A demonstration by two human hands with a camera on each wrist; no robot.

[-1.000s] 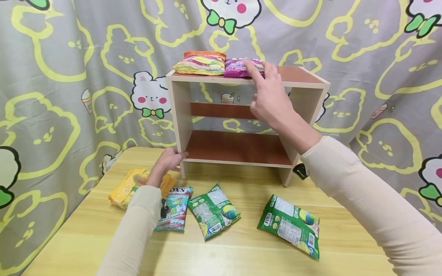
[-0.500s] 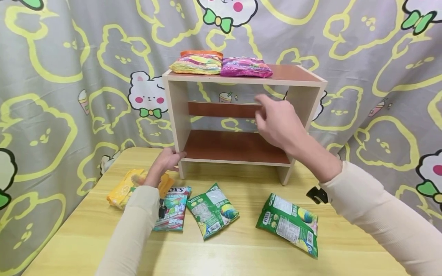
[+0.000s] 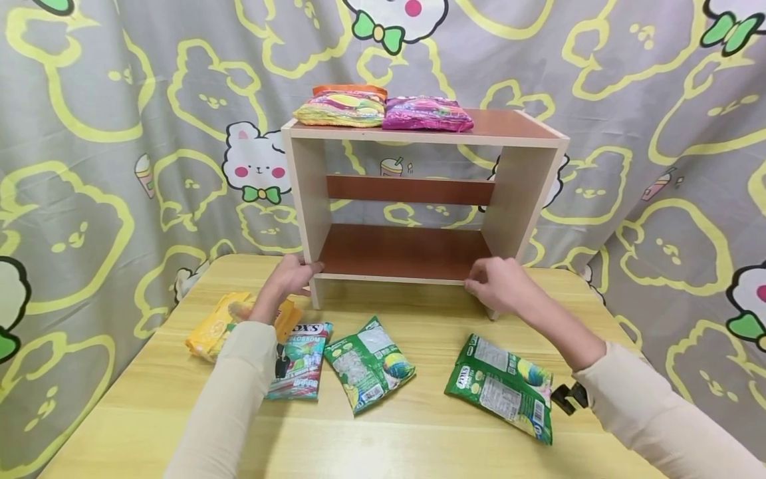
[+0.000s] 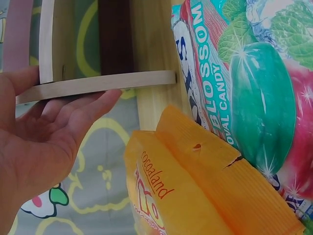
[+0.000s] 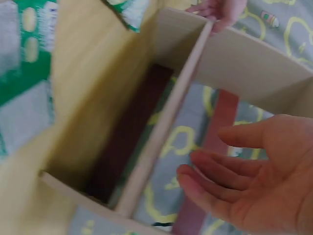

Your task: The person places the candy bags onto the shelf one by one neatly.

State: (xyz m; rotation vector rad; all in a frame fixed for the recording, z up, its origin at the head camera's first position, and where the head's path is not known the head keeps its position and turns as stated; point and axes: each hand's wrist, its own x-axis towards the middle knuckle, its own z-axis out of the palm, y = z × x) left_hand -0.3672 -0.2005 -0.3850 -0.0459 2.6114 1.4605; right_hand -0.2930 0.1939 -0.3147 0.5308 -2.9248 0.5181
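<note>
A small wooden shelf unit stands on the table, with brown boards and pale edges. My left hand holds its left side panel low down, thumb at the front inner side and fingers along the outer face. By the lower board's right end hovers my right hand, fingers loosely bent and holding nothing; whether it touches the wood is unclear. On top of the unit lie a yellow-pink candy bag and a purple candy bag, side by side.
Left of the unit's foot lies a yellow-orange Cocoaland bag, beside a teal Blossom candy bag. Two green candy bags lie in front, one central, one to the right. A patterned curtain hangs behind the wooden table.
My right hand has left the purple bag on top and come down to the lower board's right end. The left hand keeps its place on the side panel.
</note>
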